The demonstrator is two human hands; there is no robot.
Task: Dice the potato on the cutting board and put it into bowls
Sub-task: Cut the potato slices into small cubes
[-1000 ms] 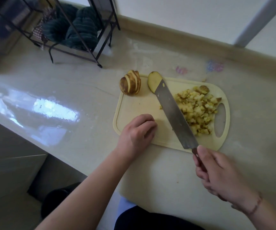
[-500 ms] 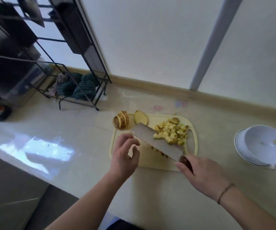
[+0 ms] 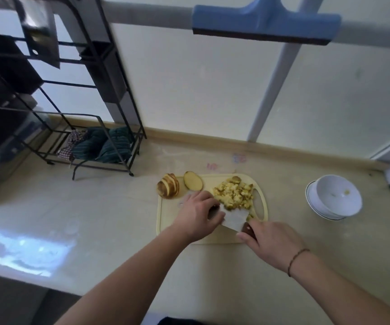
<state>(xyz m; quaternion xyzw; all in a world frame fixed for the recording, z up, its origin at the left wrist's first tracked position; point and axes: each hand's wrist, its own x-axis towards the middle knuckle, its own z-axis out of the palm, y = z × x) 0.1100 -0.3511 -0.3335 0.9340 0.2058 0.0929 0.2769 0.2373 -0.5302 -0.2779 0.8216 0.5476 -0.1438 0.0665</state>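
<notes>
A cream cutting board [image 3: 168, 221] lies on the counter with a heap of diced potato [image 3: 233, 193] on its right half. My right hand [image 3: 270, 246] grips the dark handle of a wide knife [image 3: 235, 218] whose blade lies flat under the near edge of the heap. My left hand [image 3: 197, 215] rests over the blade's left end, beside the dice, with its fingers curved. A fanned stack of potato slices [image 3: 168, 188] and one loose slice [image 3: 193, 180] sit at the board's far left corner. Stacked white bowls [image 3: 335, 199] stand to the right.
A black wire rack [image 3: 100, 146] holding striped cloths stands at the back left of the counter. The wall runs along the back. A blue-and-grey bar [image 3: 264, 19] hangs overhead. The counter's near edge drops off at the lower left.
The camera tilted up and back. The blade went from lifted to lying flat under the diced heap. My left hand moved right onto the blade beside the dice.
</notes>
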